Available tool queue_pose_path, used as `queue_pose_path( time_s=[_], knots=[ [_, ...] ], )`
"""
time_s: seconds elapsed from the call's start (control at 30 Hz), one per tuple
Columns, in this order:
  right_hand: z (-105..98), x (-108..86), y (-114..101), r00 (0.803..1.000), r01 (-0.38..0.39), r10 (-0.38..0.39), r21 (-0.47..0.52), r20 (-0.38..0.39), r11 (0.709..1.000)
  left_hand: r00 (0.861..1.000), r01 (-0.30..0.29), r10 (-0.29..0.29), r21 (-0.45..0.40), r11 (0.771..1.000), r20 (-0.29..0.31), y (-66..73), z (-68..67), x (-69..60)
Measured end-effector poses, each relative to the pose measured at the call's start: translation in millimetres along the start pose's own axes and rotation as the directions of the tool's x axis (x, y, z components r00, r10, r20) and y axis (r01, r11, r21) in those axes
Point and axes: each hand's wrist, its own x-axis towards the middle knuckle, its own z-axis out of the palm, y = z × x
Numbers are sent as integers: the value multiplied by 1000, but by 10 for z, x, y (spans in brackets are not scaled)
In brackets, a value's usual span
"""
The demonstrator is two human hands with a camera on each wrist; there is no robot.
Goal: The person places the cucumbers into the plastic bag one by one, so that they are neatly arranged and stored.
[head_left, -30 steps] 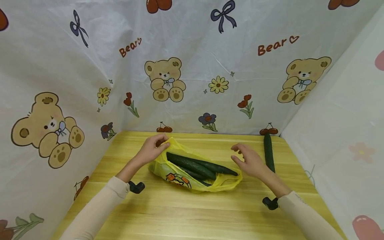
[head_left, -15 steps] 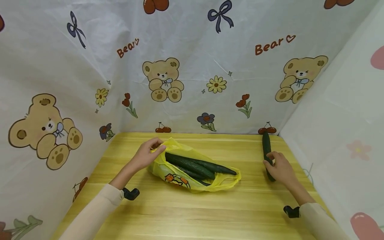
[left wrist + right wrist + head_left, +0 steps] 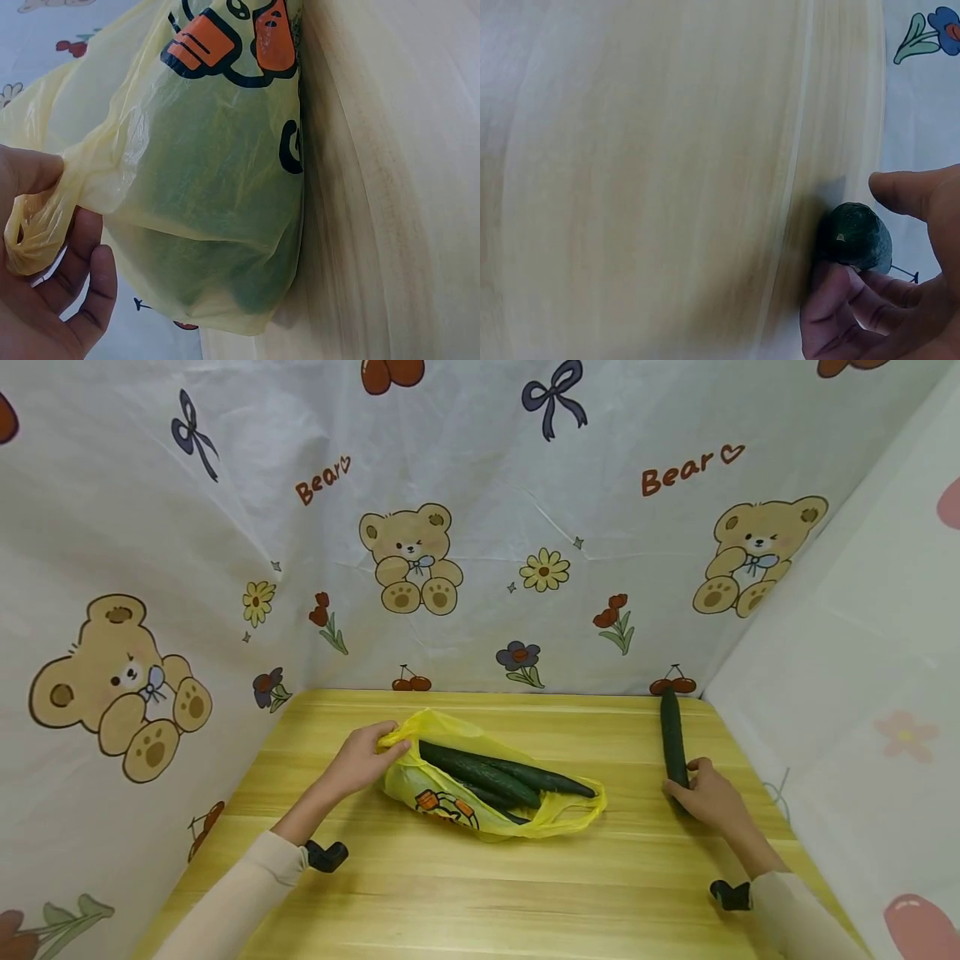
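My left hand [image 3: 363, 760] pinches the rim of a yellow plastic bag [image 3: 438, 797] at its left end. In the left wrist view, thumb and fingers [image 3: 79, 262] hold gathered plastic of the bag [image 3: 210, 180], which has an orange and black print. Several dark green cucumbers [image 3: 480, 772] lie inside, showing through the bag's mouth. At the right, my right hand [image 3: 708, 797] is around the near end of a single cucumber [image 3: 672, 735] on the table. The right wrist view shows the fingers against this cucumber [image 3: 853, 236], with the thumb apart from it.
The wooden table [image 3: 480, 893] runs back to a white printed sheet [image 3: 480, 485] with bears and flowers. Similar sheets close off the left and right sides. Black devices sit at the left wrist [image 3: 326, 857] and right wrist [image 3: 730, 895].
My right hand has moved from beside the bag to the cucumber at the right, then toward its near end. My left hand keeps its hold and has shifted slightly left and down.
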Motion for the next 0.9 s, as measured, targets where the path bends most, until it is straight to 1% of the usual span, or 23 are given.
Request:
queue_pose_path(
  time_s=[0.1,0.23,0.37,0.5,0.67,0.8,0.9],
  knots=[
    [22,-2,-2,1000,-7,7,-2,-3,1000,1000,8,-8,-19,1000,3,-20,-23,-23],
    [23,-5,-18,1000,-8,8,-10,-10,1000,1000,13,-12,-71,997,10,-53,-88,-77],
    [13,-9,-12,1000,-15,15,-5,-22,1000,999,12,-8,-105,994,41,-81,-158,-109],
    [-49,-21,19,999,-24,24,6,-25,1000,996,0,7,-81,997,86,-81,-210,-106],
    [-211,-27,35,999,-20,21,26,-27,999,993,-8,14,-46,999,121,-77,-266,-100],
    [-353,-45,49,998,-9,9,9,-67,1000,991,-9,14,-31,999,132,-54,-296,-97],
    [-457,-72,51,995,-3,0,-25,-99,1000,990,-15,17,-15,1000,137,-23,-314,-91]
  ],
)
